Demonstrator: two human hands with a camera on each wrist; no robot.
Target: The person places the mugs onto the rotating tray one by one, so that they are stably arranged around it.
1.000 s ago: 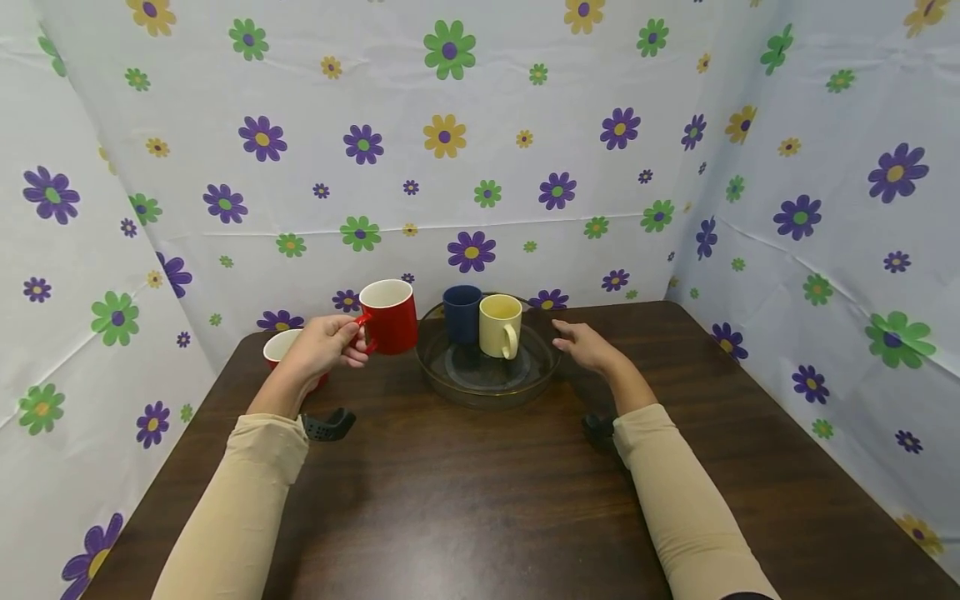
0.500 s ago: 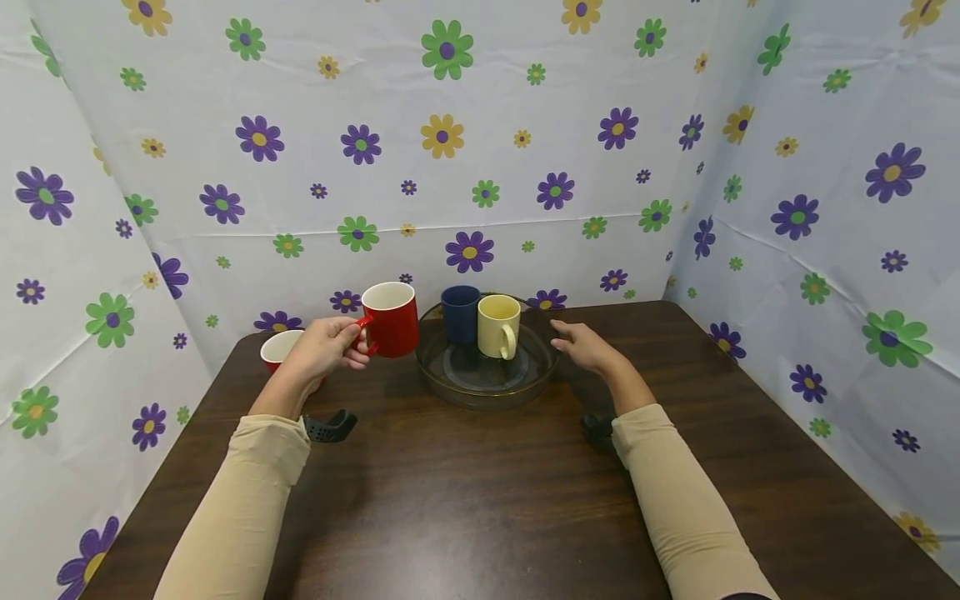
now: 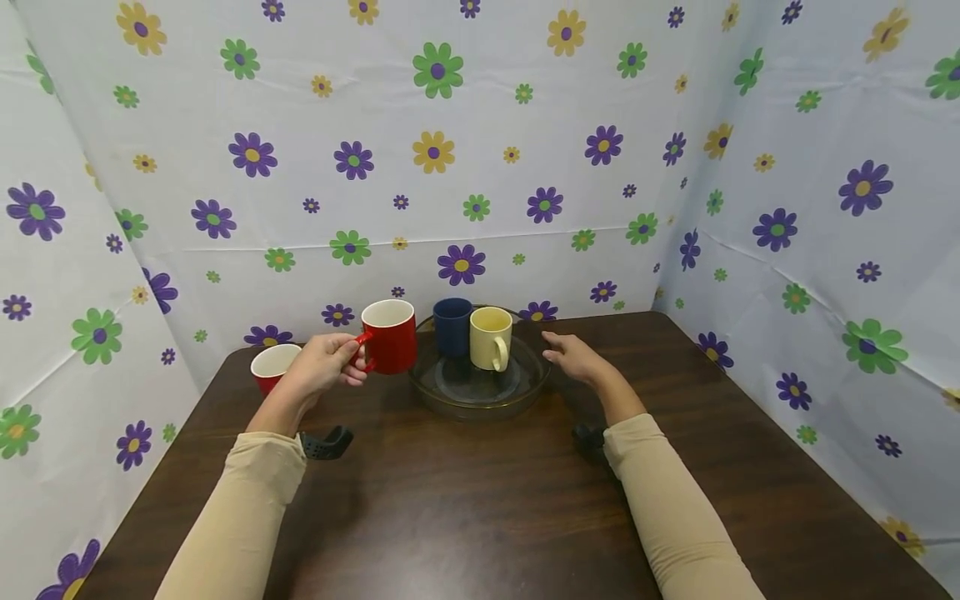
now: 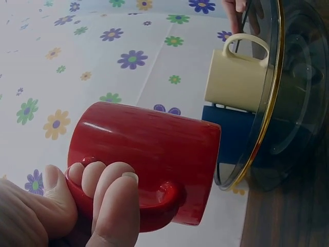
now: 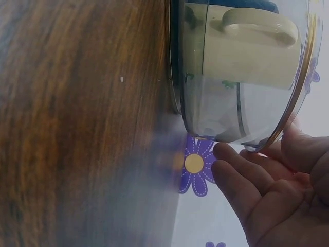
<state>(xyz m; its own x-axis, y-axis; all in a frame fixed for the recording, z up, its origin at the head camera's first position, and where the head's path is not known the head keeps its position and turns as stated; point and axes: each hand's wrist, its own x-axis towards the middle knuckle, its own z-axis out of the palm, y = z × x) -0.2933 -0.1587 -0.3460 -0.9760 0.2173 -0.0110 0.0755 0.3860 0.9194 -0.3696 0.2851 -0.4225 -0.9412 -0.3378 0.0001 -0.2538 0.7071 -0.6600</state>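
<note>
My left hand (image 3: 322, 367) grips the handle of a red mug (image 3: 393, 337) with a white inside. The mug is held upright by the left side of a round clear glass bowl (image 3: 480, 407) with a gold rim. Inside the bowl stand a dark blue mug (image 3: 452, 329) and a pale yellow mug (image 3: 483, 346), whose handle faces me. My right hand (image 3: 581, 362) is at the bowl's right edge. In the right wrist view its loosely bent fingers (image 5: 241, 180) meet the glass wall near the rim, apparently touching it.
Another red mug (image 3: 272, 371), white inside, stands at the table's back left, partly hidden behind my left hand. The dark wooden table (image 3: 465, 508) is bounded by a flowered white cloth (image 3: 315, 167) at the back and sides.
The head view has tilted up, so the scene sits lower. My left hand has shifted the red mug slightly rightward, closer to the bowl. The right hand stays at the bowl's edge.
</note>
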